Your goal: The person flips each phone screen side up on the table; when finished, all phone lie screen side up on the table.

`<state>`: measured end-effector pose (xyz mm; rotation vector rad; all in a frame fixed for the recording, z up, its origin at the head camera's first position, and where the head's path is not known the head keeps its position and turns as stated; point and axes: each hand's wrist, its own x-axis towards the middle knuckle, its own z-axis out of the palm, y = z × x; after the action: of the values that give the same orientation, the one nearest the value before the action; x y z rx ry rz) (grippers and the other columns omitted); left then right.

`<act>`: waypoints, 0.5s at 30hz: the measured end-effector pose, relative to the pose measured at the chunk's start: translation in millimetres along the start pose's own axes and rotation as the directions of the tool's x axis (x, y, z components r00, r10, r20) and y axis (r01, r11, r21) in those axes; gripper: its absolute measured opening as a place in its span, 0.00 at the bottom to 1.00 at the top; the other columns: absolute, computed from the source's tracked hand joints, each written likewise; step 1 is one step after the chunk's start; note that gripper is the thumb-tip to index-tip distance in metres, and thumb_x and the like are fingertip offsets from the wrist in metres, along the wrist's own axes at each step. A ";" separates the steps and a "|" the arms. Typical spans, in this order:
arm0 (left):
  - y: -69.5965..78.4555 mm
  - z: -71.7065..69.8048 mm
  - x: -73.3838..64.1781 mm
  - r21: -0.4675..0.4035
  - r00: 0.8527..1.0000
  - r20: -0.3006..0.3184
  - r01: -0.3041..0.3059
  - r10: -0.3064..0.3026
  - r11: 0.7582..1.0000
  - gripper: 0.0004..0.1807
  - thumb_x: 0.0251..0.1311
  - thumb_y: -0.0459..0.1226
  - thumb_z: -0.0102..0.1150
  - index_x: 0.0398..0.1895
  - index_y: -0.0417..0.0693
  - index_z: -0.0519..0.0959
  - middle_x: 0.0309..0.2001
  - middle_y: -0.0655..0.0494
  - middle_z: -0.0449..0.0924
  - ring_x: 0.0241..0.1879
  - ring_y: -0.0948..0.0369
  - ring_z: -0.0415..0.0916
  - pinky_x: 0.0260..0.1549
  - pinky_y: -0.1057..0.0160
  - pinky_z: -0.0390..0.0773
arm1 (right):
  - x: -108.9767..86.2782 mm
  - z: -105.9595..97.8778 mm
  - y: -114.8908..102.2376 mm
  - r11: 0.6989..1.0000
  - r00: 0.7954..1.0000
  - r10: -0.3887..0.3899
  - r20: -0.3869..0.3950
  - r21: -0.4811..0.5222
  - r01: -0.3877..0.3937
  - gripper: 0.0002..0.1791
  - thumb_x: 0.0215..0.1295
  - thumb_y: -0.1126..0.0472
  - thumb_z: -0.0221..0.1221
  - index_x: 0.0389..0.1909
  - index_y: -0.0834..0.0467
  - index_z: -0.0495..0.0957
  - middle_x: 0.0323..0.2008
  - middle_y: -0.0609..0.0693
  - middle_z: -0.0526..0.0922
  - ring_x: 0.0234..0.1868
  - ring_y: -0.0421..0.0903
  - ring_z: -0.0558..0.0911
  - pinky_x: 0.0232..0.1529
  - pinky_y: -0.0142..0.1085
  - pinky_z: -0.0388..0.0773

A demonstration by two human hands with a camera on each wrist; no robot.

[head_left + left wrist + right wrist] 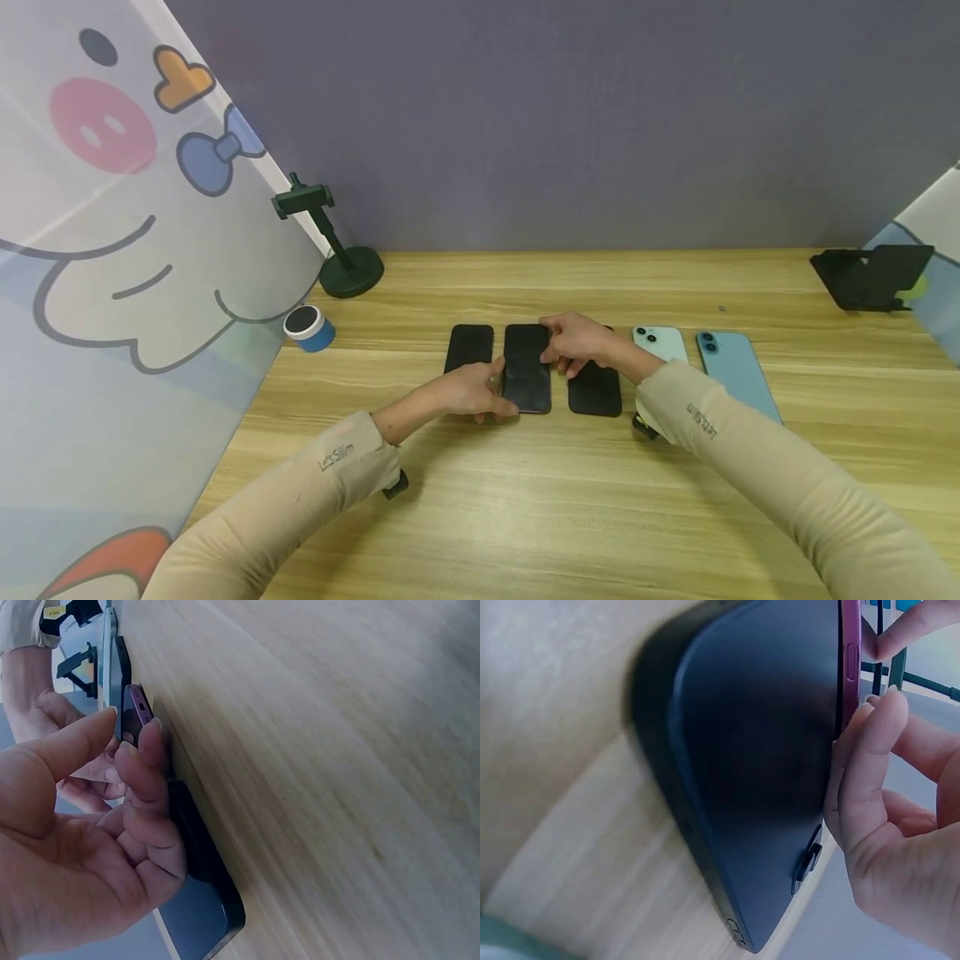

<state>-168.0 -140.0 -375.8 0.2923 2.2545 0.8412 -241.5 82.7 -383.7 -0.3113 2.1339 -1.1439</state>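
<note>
Red-edged phone [527, 368] being gripped from both sides

Fingers of the left hand [468, 390] are curling round its lower-left corner; those of the right hand [581, 340] are pinching its upper right edge. The phone is occupying second place from the left in a row of five on the desk [525, 508]. A left-end black phone [469, 346] is flanking it, while the right hand is partly covering another black phone [595, 392]. The right sleeve [697, 421] is crossing a pale green phone [663, 340] and blue phone [738, 371]
</note>
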 end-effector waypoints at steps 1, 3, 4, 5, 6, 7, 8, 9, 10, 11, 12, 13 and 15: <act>0.1 -0.1 -0.1 0.009 1.000 -0.003 0.001 -0.001 1.000 0.55 0.64 0.46 0.66 0.80 0.39 0.39 0.27 0.58 0.86 0.20 0.59 0.78 0.20 0.68 0.66 | -0.1 0.4 -0.5 1.000 1.000 -0.001 -0.001 -0.007 0.001 0.46 0.67 0.66 0.61 0.80 0.60 0.47 0.35 0.57 0.78 0.19 0.41 0.78 0.23 0.35 0.82; 0.1 -0.2 -0.9 0.025 1.000 -0.020 0.001 0.000 1.000 0.54 0.64 0.47 0.66 0.80 0.39 0.40 0.26 0.58 0.86 0.21 0.59 0.78 0.20 0.68 0.68 | 0.3 1.2 -0.9 0.999 1.000 -0.002 -0.011 -0.043 0.002 0.46 0.67 0.65 0.61 0.80 0.59 0.47 0.36 0.57 0.78 0.21 0.42 0.78 0.23 0.36 0.82; 0.2 -0.3 -1.6 0.037 0.999 -0.035 -0.001 0.002 0.999 0.54 0.64 0.47 0.66 0.81 0.40 0.41 0.25 0.57 0.85 0.21 0.60 0.78 0.21 0.67 0.68 | 0.3 1.4 -1.5 0.998 1.000 0.000 -0.021 -0.069 -0.002 0.46 0.67 0.65 0.62 0.80 0.58 0.48 0.38 0.57 0.78 0.22 0.43 0.79 0.23 0.37 0.82; 0.3 -0.4 -2.4 0.055 0.999 -0.054 -0.005 0.008 0.998 0.54 0.64 0.48 0.66 0.81 0.40 0.43 0.24 0.56 0.84 0.19 0.60 0.76 0.20 0.67 0.67 | 0.1 1.4 -2.1 0.995 1.000 -0.003 -0.029 -0.102 0.000 0.46 0.67 0.64 0.62 0.80 0.58 0.48 0.39 0.58 0.78 0.23 0.44 0.79 0.24 0.37 0.82; 0.5 -0.3 -3.2 0.077 0.997 -0.073 -0.008 0.014 0.997 0.53 0.64 0.48 0.66 0.81 0.41 0.44 0.24 0.55 0.84 0.19 0.61 0.75 0.20 0.67 0.67 | -0.2 1.4 -2.8 0.990 0.999 -0.009 -0.039 -0.141 0.004 0.45 0.67 0.63 0.62 0.80 0.58 0.48 0.41 0.58 0.78 0.25 0.44 0.80 0.24 0.37 0.83; 0.8 -0.2 -4.3 0.104 0.995 -0.096 -0.012 0.022 0.994 0.52 0.64 0.49 0.66 0.81 0.42 0.45 0.24 0.55 0.84 0.18 0.62 0.73 0.20 0.66 0.67 | -0.4 0.8 -3.4 0.985 0.999 -0.018 -0.048 -0.173 0.009 0.45 0.67 0.63 0.62 0.80 0.57 0.48 0.44 0.58 0.78 0.27 0.45 0.80 0.24 0.38 0.83; 1.0 0.1 -5.2 0.136 0.992 -0.119 -0.015 0.031 0.991 0.52 0.63 0.49 0.66 0.81 0.42 0.46 0.24 0.55 0.84 0.18 0.62 0.72 0.20 0.66 0.68 | -0.7 0.1 -4.1 0.980 0.998 -0.022 -0.059 -0.201 0.009 0.45 0.67 0.62 0.62 0.80 0.57 0.49 0.46 0.59 0.78 0.29 0.46 0.81 0.25 0.38 0.83; 1.5 0.7 -6.1 0.177 0.988 -0.145 -0.017 0.043 0.984 0.51 0.63 0.50 0.67 0.81 0.43 0.48 0.26 0.54 0.83 0.19 0.62 0.71 0.20 0.65 0.67 | -0.9 -0.6 -4.5 0.975 0.997 -0.028 -0.067 -0.221 0.013 0.45 0.68 0.62 0.62 0.80 0.56 0.49 0.49 0.59 0.78 0.30 0.46 0.81 0.25 0.38 0.83; 2.0 1.8 -6.9 0.225 0.984 -0.169 -0.016 0.055 0.974 0.51 0.62 0.51 0.67 0.80 0.44 0.50 0.29 0.53 0.84 0.20 0.62 0.70 0.20 0.65 0.67 | -1.1 -1.6 -4.7 0.973 0.997 -0.031 -0.077 -0.231 0.012 0.45 0.68 0.61 0.62 0.80 0.56 0.49 0.52 0.60 0.78 0.31 0.47 0.81 0.26 0.39 0.83; 2.5 3.1 -7.6 0.280 0.979 -0.191 -0.008 0.064 0.960 0.51 0.62 0.53 0.67 0.80 0.44 0.51 0.34 0.52 0.84 0.23 0.62 0.72 0.22 0.65 0.69 | -1.7 -2.9 -4.7 0.971 0.996 -0.036 -0.082 -0.238 0.016 0.44 0.68 0.61 0.62 0.80 0.56 0.50 0.55 0.60 0.77 0.32 0.47 0.81 0.26 0.39 0.84; 3.2 4.7 -8.4 0.330 0.975 -0.210 0.003 0.071 0.944 0.51 0.61 0.55 0.67 0.80 0.45 0.53 0.40 0.51 0.84 0.27 0.61 0.74 0.24 0.64 0.70 | -1.9 -4.1 -4.4 0.972 0.996 -0.039 -0.086 -0.236 0.017 0.44 0.69 0.61 0.62 0.80 0.55 0.50 0.58 0.61 0.76 0.33 0.47 0.81 0.27 0.39 0.84; 3.6 6.7 -8.9 0.377 0.971 -0.227 0.017 0.075 0.926 0.51 0.60 0.57 0.66 0.79 0.45 0.54 0.45 0.50 0.83 0.31 0.61 0.75 0.27 0.63 0.72 | -2.1 -5.3 -3.9 0.972 0.995 -0.041 -0.088 -0.233 0.019 0.43 0.69 0.61 0.61 0.80 0.55 0.50 0.61 0.62 0.76 0.33 0.47 0.81 0.27 0.39 0.84; 4.0 11.1 -9.5 0.460 0.965 -0.251 0.045 0.081 0.887 0.52 0.58 0.61 0.65 0.79 0.47 0.56 0.53 0.47 0.78 0.38 0.59 0.76 0.32 0.62 0.75 | -2.7 -7.4 -2.9 0.971 0.995 -0.048 -0.086 -0.237 0.026 0.41 0.70 0.60 0.60 0.80 0.54 0.52 0.66 0.63 0.73 0.33 0.47 0.81 0.28 0.39 0.84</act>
<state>-153.6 -135.6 -374.1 0.4413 2.6968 0.3476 -244.8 87.1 -377.4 -0.4144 2.3586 -0.9411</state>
